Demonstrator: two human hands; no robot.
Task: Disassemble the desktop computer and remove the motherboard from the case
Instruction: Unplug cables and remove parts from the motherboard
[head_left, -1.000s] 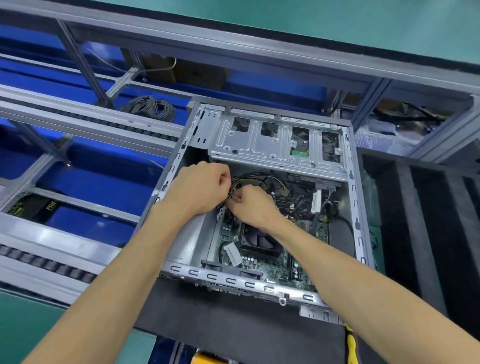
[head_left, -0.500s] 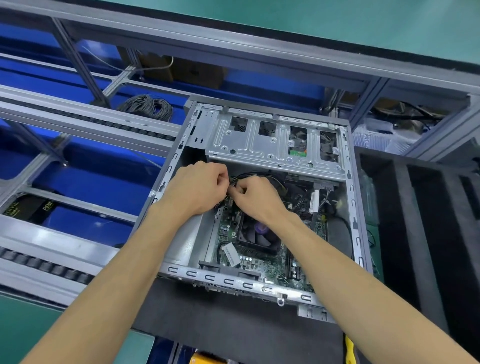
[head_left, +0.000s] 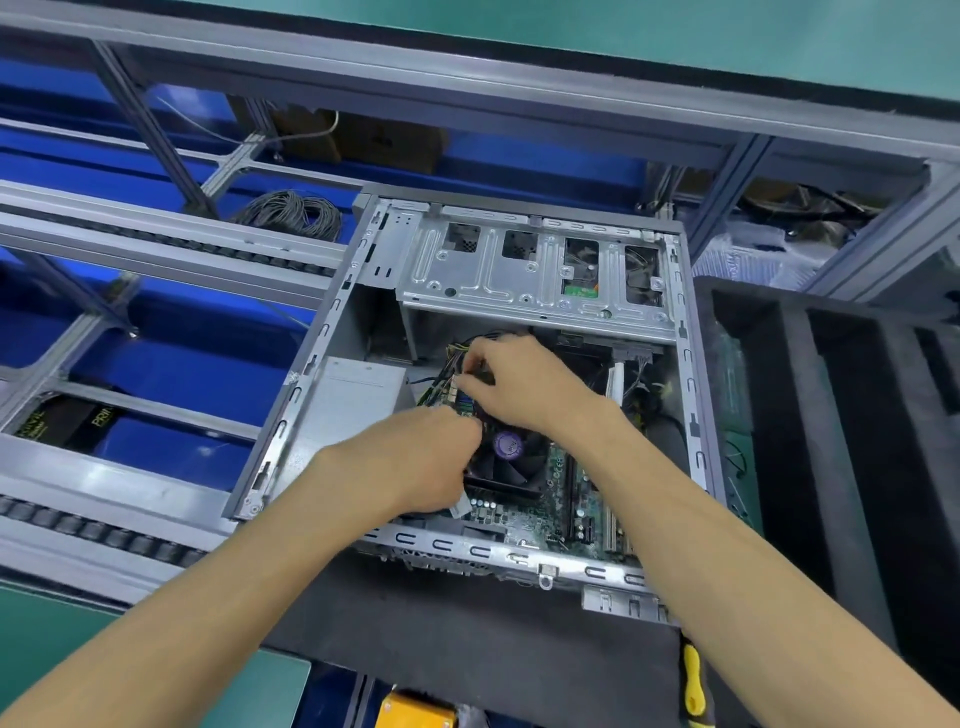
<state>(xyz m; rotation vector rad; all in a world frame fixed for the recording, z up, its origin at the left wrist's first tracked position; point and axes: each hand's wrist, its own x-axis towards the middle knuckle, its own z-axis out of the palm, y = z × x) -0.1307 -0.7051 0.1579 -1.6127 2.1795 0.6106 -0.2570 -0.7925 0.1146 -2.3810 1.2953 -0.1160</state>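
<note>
An open desktop computer case (head_left: 332, 332), made of dull grey stamped steel with slotted rims, lies on its side on a dark foam mat (head_left: 467, 639) on a workbench. A perforated metal drive cage (head_left: 519, 280) spans the far end of the case. The green motherboard (head_left: 550, 499) is seated flat on the case floor, toward the near right, its long axis running from the near rim toward the drive cage. A square black cooler fan (head_left: 511, 457) with a purple hub sits at its centre.

Both hands reach into the case from the near side. The right hand (head_left: 519, 382) is farther in, its fingers curled and pinching a bundle of thin black and yellow cables (head_left: 452, 358) at the board's far left edge. The connector lies just under those fingertips, so this hand looks best placed to pull it free. The left hand (head_left: 415, 462) rests beside the fan, nearer the viewer, fingers bent down; whether it holds anything cannot be told.

A yellow-handled tool (head_left: 693, 680) lies on the mat at right.
</note>
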